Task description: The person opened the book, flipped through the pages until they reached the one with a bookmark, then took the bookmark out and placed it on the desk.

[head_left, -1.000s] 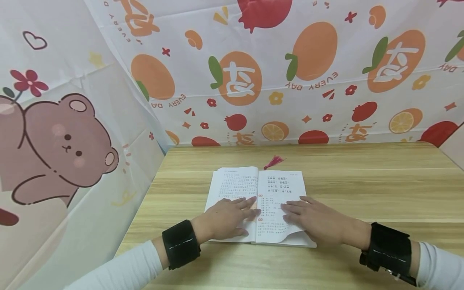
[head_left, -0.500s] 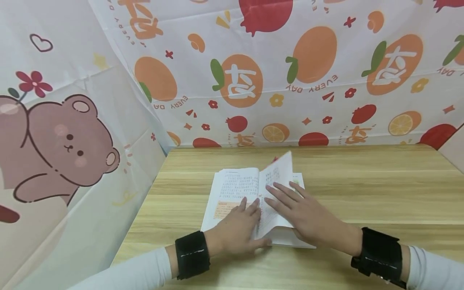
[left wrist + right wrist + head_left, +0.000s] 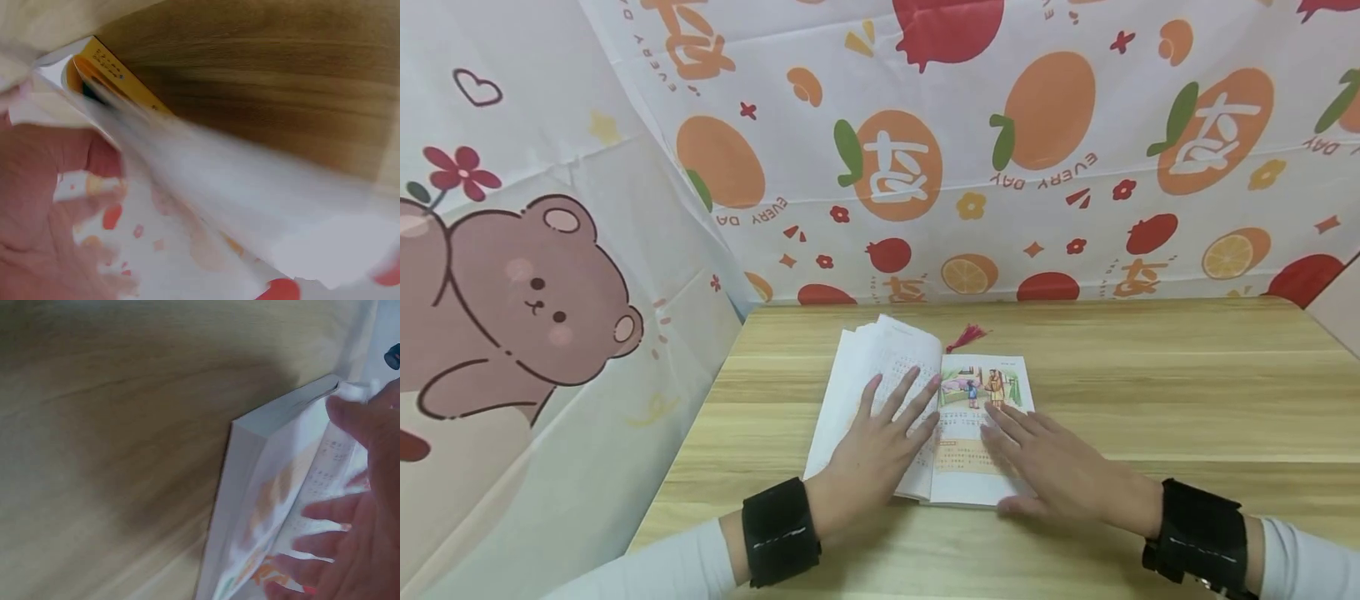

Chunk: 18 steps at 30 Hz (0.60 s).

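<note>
An open book (image 3: 970,487) lies on the wooden table, its right page showing a coloured picture of figures above an orange text box. With fingers spread, my left hand (image 3: 872,446) rests on the left page (image 3: 891,346), which bulges up near the spine. My right hand (image 3: 1060,467) lies over the right page, fingers straight and pointing towards the spine. In the left wrist view, the raised page is a white blur beside my left hand (image 3: 44,212). The right wrist view shows the book's thick page block (image 3: 250,447) near my right hand (image 3: 350,531).
A pink-red tassel (image 3: 967,336) sticks out past the book's far edge. The wooden table (image 3: 1150,392) extends to both sides of the book. Behind it hangs a fruit-patterned cloth (image 3: 970,167), and a cloth with a bear (image 3: 542,292) hangs at the left.
The right-hand page has lifted and turned over to the left, baring the picture page. My left hand has spread over the turned page; my right hand has moved back to the right.
</note>
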Each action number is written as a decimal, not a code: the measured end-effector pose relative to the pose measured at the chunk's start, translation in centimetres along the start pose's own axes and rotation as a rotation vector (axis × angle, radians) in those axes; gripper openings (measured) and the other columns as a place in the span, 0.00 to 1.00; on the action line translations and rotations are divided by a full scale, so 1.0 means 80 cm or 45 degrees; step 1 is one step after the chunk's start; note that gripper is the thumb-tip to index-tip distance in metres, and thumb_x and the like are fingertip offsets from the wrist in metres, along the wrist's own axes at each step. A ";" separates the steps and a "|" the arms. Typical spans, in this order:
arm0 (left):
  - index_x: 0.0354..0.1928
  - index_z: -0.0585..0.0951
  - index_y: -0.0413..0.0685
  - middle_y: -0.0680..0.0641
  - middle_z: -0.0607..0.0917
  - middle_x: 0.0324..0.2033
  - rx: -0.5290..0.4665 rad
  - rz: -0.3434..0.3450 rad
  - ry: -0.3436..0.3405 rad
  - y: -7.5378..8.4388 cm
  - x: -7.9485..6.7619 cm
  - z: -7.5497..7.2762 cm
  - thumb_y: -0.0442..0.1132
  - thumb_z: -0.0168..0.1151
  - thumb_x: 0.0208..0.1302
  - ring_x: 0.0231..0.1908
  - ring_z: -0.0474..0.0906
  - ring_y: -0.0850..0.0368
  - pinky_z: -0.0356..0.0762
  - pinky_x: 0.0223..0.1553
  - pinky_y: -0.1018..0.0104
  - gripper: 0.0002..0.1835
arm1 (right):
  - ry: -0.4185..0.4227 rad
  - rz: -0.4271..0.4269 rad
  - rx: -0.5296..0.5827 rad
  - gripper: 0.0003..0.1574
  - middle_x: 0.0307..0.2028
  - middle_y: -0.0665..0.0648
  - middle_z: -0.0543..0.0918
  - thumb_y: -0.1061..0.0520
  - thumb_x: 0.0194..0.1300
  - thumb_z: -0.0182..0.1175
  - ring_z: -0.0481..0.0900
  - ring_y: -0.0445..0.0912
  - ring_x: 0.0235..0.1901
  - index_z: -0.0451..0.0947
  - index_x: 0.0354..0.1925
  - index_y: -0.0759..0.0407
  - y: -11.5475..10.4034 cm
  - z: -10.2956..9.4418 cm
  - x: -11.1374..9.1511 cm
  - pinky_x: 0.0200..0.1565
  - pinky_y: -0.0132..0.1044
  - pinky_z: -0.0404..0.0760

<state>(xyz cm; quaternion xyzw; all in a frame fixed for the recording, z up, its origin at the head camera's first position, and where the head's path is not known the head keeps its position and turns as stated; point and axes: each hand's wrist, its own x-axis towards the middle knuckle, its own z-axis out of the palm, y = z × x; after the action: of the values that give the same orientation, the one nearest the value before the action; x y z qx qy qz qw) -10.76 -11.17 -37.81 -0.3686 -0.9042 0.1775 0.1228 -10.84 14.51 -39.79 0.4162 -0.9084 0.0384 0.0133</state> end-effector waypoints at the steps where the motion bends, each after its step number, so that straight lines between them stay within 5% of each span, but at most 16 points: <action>1: 0.65 0.62 0.55 0.44 0.47 0.70 0.003 0.023 -0.048 -0.002 0.000 0.003 0.46 0.65 0.45 0.66 0.36 0.43 0.50 0.61 0.36 0.41 | -0.056 0.010 0.030 0.53 0.67 0.65 0.55 0.29 0.54 0.51 0.49 0.55 0.64 0.56 0.66 0.60 0.001 0.001 -0.002 0.60 0.59 0.61; 4: 0.64 0.65 0.57 0.48 0.57 0.68 -0.154 0.037 -0.205 -0.007 0.000 0.010 0.44 0.58 0.53 0.65 0.46 0.46 0.50 0.61 0.35 0.32 | -0.139 0.011 0.078 0.53 0.65 0.65 0.61 0.27 0.50 0.53 0.55 0.57 0.62 0.60 0.64 0.60 0.006 0.001 -0.002 0.58 0.58 0.64; 9: 0.65 0.63 0.60 0.49 0.61 0.67 -0.446 -0.008 -0.400 -0.019 0.006 0.006 0.49 0.55 0.56 0.61 0.57 0.43 0.55 0.59 0.35 0.32 | -0.132 -0.002 0.096 0.53 0.61 0.66 0.67 0.27 0.46 0.57 0.62 0.58 0.58 0.65 0.61 0.59 0.013 0.000 0.001 0.53 0.59 0.70; 18: 0.65 0.62 0.61 0.50 0.61 0.67 -0.572 0.010 -0.429 -0.025 0.009 0.008 0.56 0.58 0.54 0.60 0.61 0.48 0.64 0.56 0.40 0.36 | -0.141 0.006 0.114 0.51 0.61 0.66 0.68 0.31 0.46 0.60 0.62 0.58 0.59 0.65 0.60 0.60 0.017 -0.001 0.000 0.52 0.59 0.71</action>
<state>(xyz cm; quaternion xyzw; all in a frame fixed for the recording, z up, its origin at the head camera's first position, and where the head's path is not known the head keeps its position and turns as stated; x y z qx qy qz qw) -12.75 -12.18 -37.50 -0.3555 -0.9270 0.0318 -0.1150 -11.89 15.36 -39.80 0.4156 -0.9061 0.0560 -0.0557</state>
